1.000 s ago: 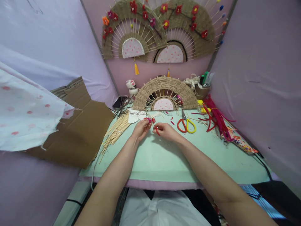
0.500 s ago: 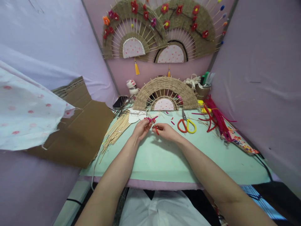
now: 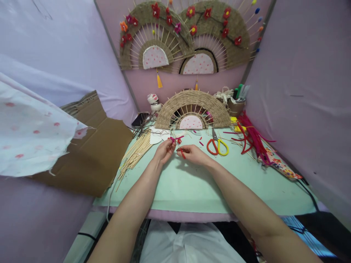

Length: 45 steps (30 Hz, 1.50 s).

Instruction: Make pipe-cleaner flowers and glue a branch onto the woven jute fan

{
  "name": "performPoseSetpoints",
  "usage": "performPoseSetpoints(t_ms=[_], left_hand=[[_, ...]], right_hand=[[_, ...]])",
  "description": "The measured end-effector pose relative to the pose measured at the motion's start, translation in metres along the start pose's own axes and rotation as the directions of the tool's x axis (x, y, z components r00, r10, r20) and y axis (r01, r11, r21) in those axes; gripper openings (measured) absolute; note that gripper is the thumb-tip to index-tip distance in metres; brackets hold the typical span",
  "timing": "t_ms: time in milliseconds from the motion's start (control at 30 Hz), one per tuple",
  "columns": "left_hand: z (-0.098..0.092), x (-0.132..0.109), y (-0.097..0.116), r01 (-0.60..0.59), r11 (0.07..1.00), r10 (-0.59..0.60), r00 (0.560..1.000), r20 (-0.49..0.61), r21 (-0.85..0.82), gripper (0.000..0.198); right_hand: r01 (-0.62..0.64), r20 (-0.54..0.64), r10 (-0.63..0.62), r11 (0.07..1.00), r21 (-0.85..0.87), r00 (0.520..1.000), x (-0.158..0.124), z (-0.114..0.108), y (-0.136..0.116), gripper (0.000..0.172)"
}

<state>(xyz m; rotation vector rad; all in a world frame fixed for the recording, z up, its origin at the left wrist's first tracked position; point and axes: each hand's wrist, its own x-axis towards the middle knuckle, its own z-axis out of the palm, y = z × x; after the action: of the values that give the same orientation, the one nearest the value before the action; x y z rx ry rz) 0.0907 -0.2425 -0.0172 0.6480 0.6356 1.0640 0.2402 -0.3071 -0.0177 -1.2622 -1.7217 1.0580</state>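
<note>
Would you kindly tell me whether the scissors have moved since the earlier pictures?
No: the scissors lie in the same spot relative to the woven fan behind them, near its right end.

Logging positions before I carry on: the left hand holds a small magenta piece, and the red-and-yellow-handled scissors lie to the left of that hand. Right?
Not quite: the head view shows the scissors lying to the right of the right hand. The left hand does hold a small magenta piece.

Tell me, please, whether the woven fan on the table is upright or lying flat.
Upright: the fan stands on its straight edge, arch uppermost.
</note>
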Motion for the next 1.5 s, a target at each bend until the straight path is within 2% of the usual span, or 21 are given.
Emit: performPoseSetpoints(t_ms=[267,400,500,733,900,1133,1500], left_hand=[[-0.0015,0.0004,-0.0005,0.033,0.999,-0.033,0.999,-0.022,-0.03,0.012],[-0.0002,0.0002,-0.0012,0.024,0.999,-0.024,1.0,0.008,-0.022,0.011],[0.0011,-0.0013,-0.0014,0.029,1.0,-0.029,0.999,0.026,-0.001,0.011],[0.0018,-0.0039,0.0006,0.056,0.996,-0.06,0.996,0.061,0.063,0.011],[0.0,-0.0026,0.0003,0.044,0.994,-0.05,0.997,0.065,0.099,0.014],[-0.0036,-0.0031,0.0023,0.067,0.975,-0.104,0.981,0.166,0.212,0.015],[-0.002,-0.0032,0.0,0.082,0.982,-0.104,0.988,0.119,0.172,0.014]], right_hand=[[-0.039,-0.041,0.036,0.995,-0.087,0.999,-0.0005,-0.0005,-0.0009,0.032],[-0.016,-0.028,0.015,0.999,-0.028,0.999,-0.0001,-0.0002,-0.0008,0.032],[-0.006,0.0,0.006,1.0,0.011,1.0,-0.0001,-0.0008,-0.0008,0.035],[-0.039,-0.035,0.036,0.996,-0.082,0.999,-0.0005,-0.0029,0.0004,0.038],[-0.025,-0.02,0.024,0.997,-0.068,1.0,-0.0017,-0.0008,-0.0024,0.035],[-0.073,-0.051,0.069,0.993,-0.092,0.996,-0.0038,0.0002,-0.0082,0.037],[-0.069,-0.112,0.057,0.992,-0.104,0.992,-0.0008,0.0003,-0.0047,0.039]])
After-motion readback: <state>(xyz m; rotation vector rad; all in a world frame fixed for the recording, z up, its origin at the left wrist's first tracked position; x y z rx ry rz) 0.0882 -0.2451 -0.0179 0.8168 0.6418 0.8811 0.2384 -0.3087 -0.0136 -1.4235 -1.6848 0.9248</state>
